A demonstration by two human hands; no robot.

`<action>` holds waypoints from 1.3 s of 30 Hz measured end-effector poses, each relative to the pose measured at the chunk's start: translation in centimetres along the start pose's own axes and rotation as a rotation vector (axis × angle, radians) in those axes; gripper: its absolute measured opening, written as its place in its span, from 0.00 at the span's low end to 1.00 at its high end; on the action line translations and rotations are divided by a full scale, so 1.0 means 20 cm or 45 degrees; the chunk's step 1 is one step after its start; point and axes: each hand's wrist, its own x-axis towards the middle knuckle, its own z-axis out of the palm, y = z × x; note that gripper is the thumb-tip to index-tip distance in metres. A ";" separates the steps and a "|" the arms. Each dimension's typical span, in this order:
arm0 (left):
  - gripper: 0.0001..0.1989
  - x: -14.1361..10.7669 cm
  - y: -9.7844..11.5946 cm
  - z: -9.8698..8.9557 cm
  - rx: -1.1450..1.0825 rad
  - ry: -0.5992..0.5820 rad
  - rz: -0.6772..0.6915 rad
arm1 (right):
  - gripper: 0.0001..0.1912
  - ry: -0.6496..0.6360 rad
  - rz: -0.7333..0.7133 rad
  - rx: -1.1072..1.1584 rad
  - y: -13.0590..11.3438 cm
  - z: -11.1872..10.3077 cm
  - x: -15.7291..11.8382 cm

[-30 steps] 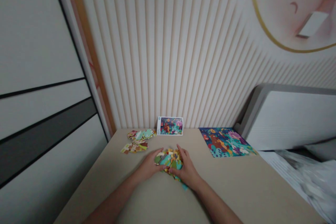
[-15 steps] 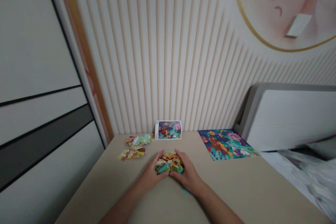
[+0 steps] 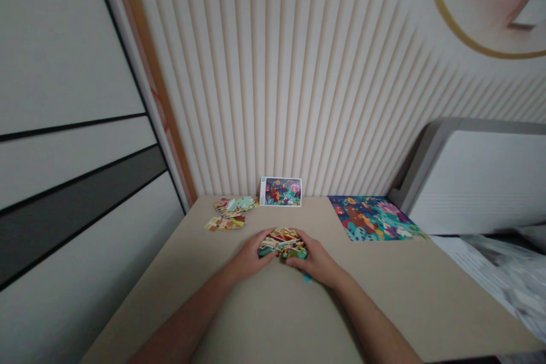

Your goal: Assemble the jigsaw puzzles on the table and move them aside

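The left hand and the right hand are both half closed, and they curve around a pile of jigsaw pieces from two sides, with the fingers touching it. The pile sits between them on the beige surface. One teal piece shows just beside the right hand. The pieces look like thin card: light and quite stiff, but their corners could bend, and they may slide on each other easily — so one piece is best taken by its flat faces, the whole pile from both sides. Farther away, two small heaps of pieces lie to the left, a picture card stands at the wall, and a large colourful sheet lies flat to the right — beyond it, a bed's headboard.
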 end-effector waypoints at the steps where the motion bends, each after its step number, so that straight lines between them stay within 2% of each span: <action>1: 0.31 0.00 0.00 0.00 -0.009 -0.006 -0.008 | 0.38 0.010 0.015 0.018 0.00 0.00 0.00; 4: 0.33 0.01 0.01 -0.01 -0.025 -0.018 -0.057 | 0.34 0.068 0.060 0.101 0.00 0.01 0.00; 15: 0.31 0.03 -0.02 0.00 -0.244 -0.026 -0.233 | 0.33 0.206 0.154 0.457 0.01 -0.01 0.03; 21: 0.31 0.03 -0.05 -0.01 -0.403 0.024 -0.301 | 0.32 0.279 0.316 0.632 0.03 -0.04 0.04; 26: 0.32 0.03 -0.06 0.00 -0.349 0.047 -0.314 | 0.33 0.262 0.367 0.628 0.06 -0.06 0.04; 32: 0.31 0.02 -0.03 0.00 -0.276 0.050 -0.278 | 0.32 0.295 0.395 0.640 0.04 -0.07 0.04; 39: 0.35 0.01 -0.02 0.01 -0.130 -0.026 -0.223 | 0.31 0.305 0.394 0.599 0.06 -0.13 0.03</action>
